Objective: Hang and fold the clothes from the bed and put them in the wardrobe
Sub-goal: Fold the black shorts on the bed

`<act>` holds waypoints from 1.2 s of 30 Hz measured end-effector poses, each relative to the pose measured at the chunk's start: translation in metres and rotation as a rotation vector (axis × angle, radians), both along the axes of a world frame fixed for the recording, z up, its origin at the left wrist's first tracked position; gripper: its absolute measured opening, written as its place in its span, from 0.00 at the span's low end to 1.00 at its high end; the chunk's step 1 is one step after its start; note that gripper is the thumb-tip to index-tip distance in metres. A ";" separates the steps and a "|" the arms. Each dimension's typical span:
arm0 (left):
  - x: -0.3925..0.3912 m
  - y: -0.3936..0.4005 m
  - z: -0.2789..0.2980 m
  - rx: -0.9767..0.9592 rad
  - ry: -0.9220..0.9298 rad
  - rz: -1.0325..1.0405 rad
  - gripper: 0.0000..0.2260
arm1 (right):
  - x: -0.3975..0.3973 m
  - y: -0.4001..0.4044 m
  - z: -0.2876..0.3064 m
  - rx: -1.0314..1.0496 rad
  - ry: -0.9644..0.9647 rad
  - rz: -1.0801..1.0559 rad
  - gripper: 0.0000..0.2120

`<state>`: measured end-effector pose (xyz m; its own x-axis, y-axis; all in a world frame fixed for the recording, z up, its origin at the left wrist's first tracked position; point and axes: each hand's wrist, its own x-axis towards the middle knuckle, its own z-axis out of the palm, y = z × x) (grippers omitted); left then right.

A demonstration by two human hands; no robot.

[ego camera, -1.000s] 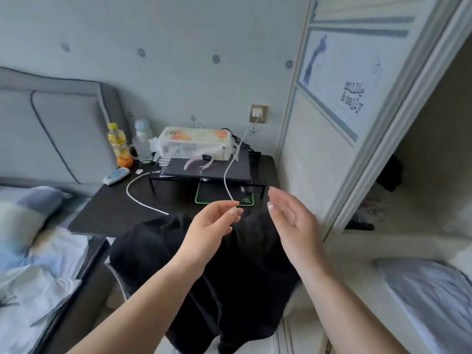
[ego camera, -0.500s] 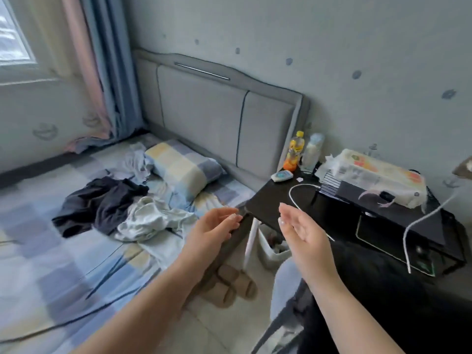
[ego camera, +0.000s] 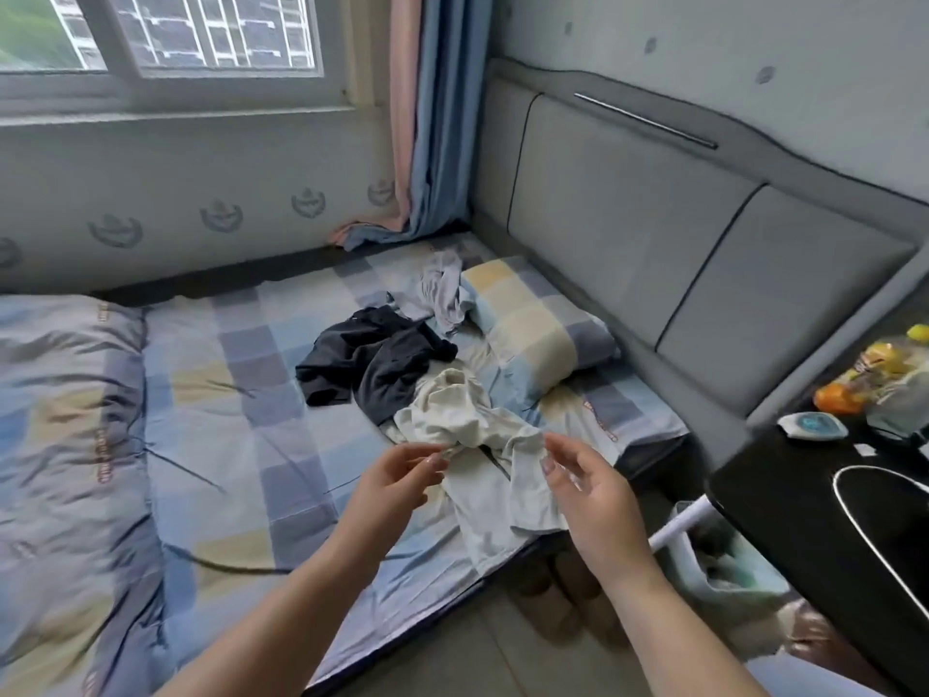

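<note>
Daylight comes through a barred window (ego camera: 161, 30) at the upper left, above a pale wall (ego camera: 151, 193) printed with small emblems. Pink and blue curtains (ego camera: 427, 118) hang in the corner beside a grey padded headboard (ego camera: 653, 218). The bed (ego camera: 241, 404) carries a checked sheet, a matching pillow (ego camera: 533, 324) and a rumpled duvet (ego camera: 60, 420). A black table (ego camera: 784, 520) stands at the right, over a tiled floor (ego camera: 452, 661).
</note>
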<state>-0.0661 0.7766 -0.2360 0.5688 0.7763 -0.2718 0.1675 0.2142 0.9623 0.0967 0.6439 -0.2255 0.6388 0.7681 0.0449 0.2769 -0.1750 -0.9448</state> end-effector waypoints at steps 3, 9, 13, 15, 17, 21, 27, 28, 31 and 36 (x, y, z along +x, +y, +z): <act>0.006 0.024 -0.014 -0.030 0.022 0.038 0.06 | 0.015 0.028 -0.010 -0.029 0.009 0.040 0.12; 0.054 0.080 -0.044 -0.096 0.070 0.115 0.06 | 0.079 0.091 -0.046 -0.087 0.078 0.078 0.12; 0.110 0.123 -0.067 -0.121 0.124 0.176 0.05 | 0.142 0.149 -0.082 -0.126 0.116 0.121 0.12; 0.141 0.147 -0.081 -0.138 0.155 0.210 0.05 | 0.174 0.182 -0.103 -0.156 0.139 0.150 0.12; 0.166 0.170 -0.092 -0.156 0.172 0.240 0.05 | 0.200 0.210 -0.122 -0.185 0.134 0.174 0.12; 0.202 0.223 -0.126 -0.190 0.200 0.282 0.06 | 0.240 0.273 -0.161 -0.248 0.133 0.215 0.10; 0.213 0.303 -0.212 -0.215 0.267 0.412 0.05 | 0.256 0.366 -0.248 -0.327 0.166 0.311 0.10; 0.212 0.315 -0.232 -0.221 0.282 0.429 0.05 | 0.254 0.380 -0.266 -0.345 0.155 0.333 0.10; 0.208 0.348 -0.295 -0.206 0.340 0.459 0.05 | 0.249 0.423 -0.322 -0.379 0.149 0.368 0.11; 0.198 0.381 -0.401 -0.198 0.482 0.445 0.06 | 0.234 0.477 -0.419 -0.458 0.255 0.418 0.14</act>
